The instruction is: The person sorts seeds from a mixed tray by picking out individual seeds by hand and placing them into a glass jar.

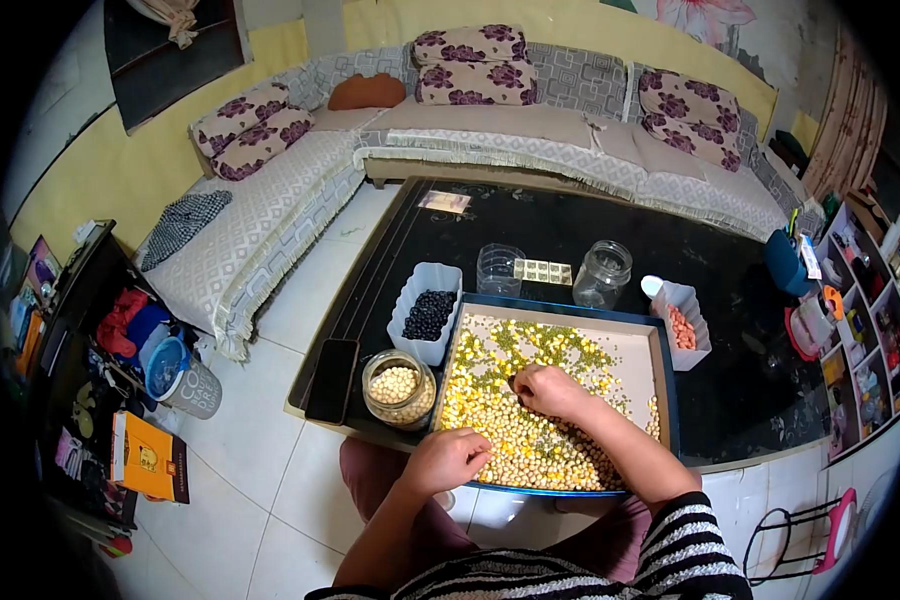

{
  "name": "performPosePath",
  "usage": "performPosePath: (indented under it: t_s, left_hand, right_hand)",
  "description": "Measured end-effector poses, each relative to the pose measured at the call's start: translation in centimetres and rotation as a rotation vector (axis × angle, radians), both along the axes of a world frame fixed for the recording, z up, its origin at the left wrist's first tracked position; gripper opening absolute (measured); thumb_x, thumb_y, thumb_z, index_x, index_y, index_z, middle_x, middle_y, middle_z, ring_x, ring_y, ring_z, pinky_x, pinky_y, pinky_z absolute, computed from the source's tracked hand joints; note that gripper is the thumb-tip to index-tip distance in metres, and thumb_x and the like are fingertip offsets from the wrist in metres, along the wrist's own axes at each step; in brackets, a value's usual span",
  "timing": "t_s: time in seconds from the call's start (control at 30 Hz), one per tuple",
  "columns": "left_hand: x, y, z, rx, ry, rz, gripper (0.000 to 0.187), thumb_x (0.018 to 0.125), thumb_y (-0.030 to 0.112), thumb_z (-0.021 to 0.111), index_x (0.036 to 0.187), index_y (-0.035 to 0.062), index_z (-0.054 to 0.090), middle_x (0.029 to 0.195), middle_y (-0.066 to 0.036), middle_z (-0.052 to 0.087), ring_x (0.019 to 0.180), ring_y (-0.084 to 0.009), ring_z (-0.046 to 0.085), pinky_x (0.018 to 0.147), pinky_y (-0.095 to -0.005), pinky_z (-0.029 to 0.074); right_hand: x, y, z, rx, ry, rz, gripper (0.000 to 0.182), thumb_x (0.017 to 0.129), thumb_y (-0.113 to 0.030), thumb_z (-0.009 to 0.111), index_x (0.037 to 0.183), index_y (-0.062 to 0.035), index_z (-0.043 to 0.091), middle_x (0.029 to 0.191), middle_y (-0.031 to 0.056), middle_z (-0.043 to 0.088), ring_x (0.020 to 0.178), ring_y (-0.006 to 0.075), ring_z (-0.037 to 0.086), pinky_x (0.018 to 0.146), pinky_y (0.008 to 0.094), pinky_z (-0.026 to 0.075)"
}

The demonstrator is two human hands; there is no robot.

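Observation:
A shallow blue-edged box (642, 352) holds a mix of yellow corn kernels (463, 378), small green beans (530, 340) and round beige beans, perhaps chickpeas (525, 460). My right hand (550, 390) is over the middle of the box, fingertips pinched down among the grains; a small dark spot shows by them. At the box's front left edge my left hand (448, 460) has its fingers curled together, and what they hold, if anything, is hidden. Just beyond it stands a jar (398, 392) with beige beans inside. A white plastic container (450, 285) of black beans (428, 315) sits behind that jar.
Right of the box, another white container (698, 345) holds pinkish peanuts (681, 326). Two clear jars (602, 275) and a pill-like blister strip (543, 272) stand behind it. A phone (332, 380) lies at the black table's (370, 290) left edge. A shelf unit (870, 330) is at right.

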State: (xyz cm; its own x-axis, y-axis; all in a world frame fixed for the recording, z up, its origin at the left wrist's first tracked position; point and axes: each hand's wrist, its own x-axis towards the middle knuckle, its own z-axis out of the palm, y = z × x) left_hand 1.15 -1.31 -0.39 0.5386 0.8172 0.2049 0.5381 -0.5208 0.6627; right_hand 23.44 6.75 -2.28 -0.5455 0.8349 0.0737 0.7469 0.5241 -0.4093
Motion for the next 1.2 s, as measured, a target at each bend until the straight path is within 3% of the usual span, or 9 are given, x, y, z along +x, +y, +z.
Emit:
performPosePath:
  t_s: [0.27,0.33,0.47,0.6,0.73,0.87,0.9,0.97,1.2]
  left_hand:
    - [0.0,-0.1,0.0,-0.009,-0.026,0.008,0.011,0.075,0.017,0.062,0.079,0.0066,0.063,0.074,-0.009,0.061,0.068,-0.0263,0.06,0.061,-0.036,0.048]
    - [-0.1,0.0,-0.2,-0.013,-0.028,-0.012,0.011,0.075,0.017,0.061,0.08,0.0065,0.062,0.075,-0.009,0.061,0.069,-0.0268,0.06,0.061,-0.0365,0.048]
    - [-0.1,0.0,0.1,-0.019,-0.023,-0.021,0.012,0.075,0.017,0.061,0.08,0.006,0.062,0.077,-0.009,0.061,0.071,-0.0272,0.06,0.063,-0.0374,0.048]
    - [0.0,0.0,-0.1,-0.01,-0.012,-0.023,0.012,0.075,0.017,0.061,0.08,0.0058,0.062,0.077,-0.009,0.061,0.071,-0.0273,0.06,0.063,-0.0376,0.048]
    - [-0.1,0.0,-0.1,0.013,-0.014,-0.017,0.013,0.075,0.017,0.063,0.082,0.0058,0.063,0.077,-0.01,0.062,0.069,-0.0265,0.061,0.062,-0.0361,0.049]
    - [-0.1,0.1,-0.3,-0.012,-0.027,-0.021,0.013,0.075,0.017,0.064,0.083,0.0058,0.064,0.077,-0.009,0.063,0.069,-0.0254,0.062,0.061,-0.034,0.049]
    - [0.0,0.0,0.0,-0.015,-0.04,-0.01,0.012,0.075,0.017,0.064,0.08,0.0064,0.063,0.076,-0.009,0.062,0.068,-0.026,0.061,0.062,-0.0359,0.049]
    - [0.0,0.0,0.0,-0.02,-0.038,-0.011,0.012,0.074,0.017,0.064,0.08,0.0064,0.063,0.076,-0.009,0.062,0.068,-0.0257,0.061,0.061,-0.0353,0.049]
    - [0.1,-0.1,-0.1,-0.005,-0.041,-0.001,0.012,0.074,0.017,0.064,0.08,0.0065,0.063,0.074,-0.008,0.062,0.066,-0.025,0.06,0.059,-0.0339,0.049]
  right_hand:
    - [-1.1,0.3,1.5,0.057,0.075,-0.01,0.007,0.07,-0.009,0.06,0.076,-0.0038,0.06,0.075,0.0122,0.062,0.068,0.0289,0.06,0.065,0.0353,0.05]
    - [-2.5,0.4,3.7,0.069,0.357,-0.052,0.006,0.07,-0.011,0.059,0.071,-0.0048,0.059,0.069,0.0123,0.061,0.061,0.0281,0.06,0.06,0.0371,0.049]
    - [-7.3,0.2,8.2,0.135,0.56,0.014,0.004,0.071,-0.007,0.062,0.073,-0.0037,0.061,0.064,0.0066,0.059,0.055,0.0135,0.056,0.053,0.0271,0.047]
    - [-12.1,0.4,9.5,0.142,0.657,0.162,0.006,0.072,-0.006,0.061,0.078,-0.0039,0.06,0.07,0.0077,0.057,0.062,0.0177,0.058,0.057,0.0289,0.048]
    - [-12.0,0.7,8.6,0.209,0.593,0.172,0.008,0.073,-0.007,0.062,0.08,-0.0038,0.061,0.077,0.0097,0.06,0.068,0.023,0.06,0.062,0.0321,0.049]
    - [-6.1,0.8,7.2,0.177,0.501,0.032,0.008,0.075,-0.009,0.064,0.081,-0.0036,0.062,0.078,0.0087,0.061,0.067,0.0205,0.061,0.062,0.0293,0.05]
    - [-4.2,0.7,6.6,0.042,0.498,-0.047,0.007,0.073,-0.009,0.062,0.078,-0.0043,0.06,0.073,0.0105,0.059,0.068,0.0257,0.059,0.064,0.0336,0.048]
    - [-1.0,0.2,5.1,0.006,0.358,-0.19,0.007,0.073,-0.01,0.061,0.074,-0.0044,0.058,0.072,0.0105,0.06,0.068,0.0255,0.06,0.064,0.0342,0.048]
    - [2.3,-2.7,1.6,-0.115,0.153,-0.139,0.018,0.069,-0.01,0.064,0.086,-0.005,0.064,0.088,0.0126,0.063,0.079,0.0262,0.061,0.073,0.034,0.05]
